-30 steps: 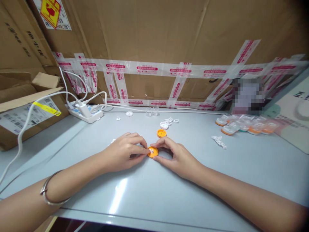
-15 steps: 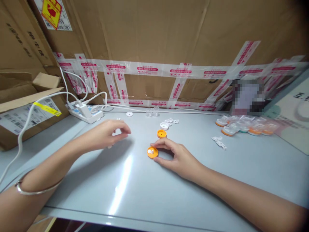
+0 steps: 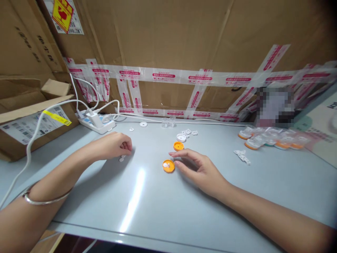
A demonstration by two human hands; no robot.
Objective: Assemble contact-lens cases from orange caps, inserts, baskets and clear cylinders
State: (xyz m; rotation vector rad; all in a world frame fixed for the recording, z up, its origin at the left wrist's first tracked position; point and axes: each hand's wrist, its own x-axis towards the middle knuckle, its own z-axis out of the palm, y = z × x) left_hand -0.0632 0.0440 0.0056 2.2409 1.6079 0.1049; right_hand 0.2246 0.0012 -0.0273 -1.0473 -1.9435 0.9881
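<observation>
On the grey table, the near orange cap is laid open side up, with small white pieces inside. Right of this cap, the right hand is held with its fingers spread, and nothing is gripped. Left of the cap, the left hand is placed at small white parts, its fingers curled; whether one is pinched cannot be told. Beyond the cap, another orange cap and a white cap are seen. Small parts should be taken lightly by the fingertips, and the near cap held flat, so that nothing is tipped out
</observation>
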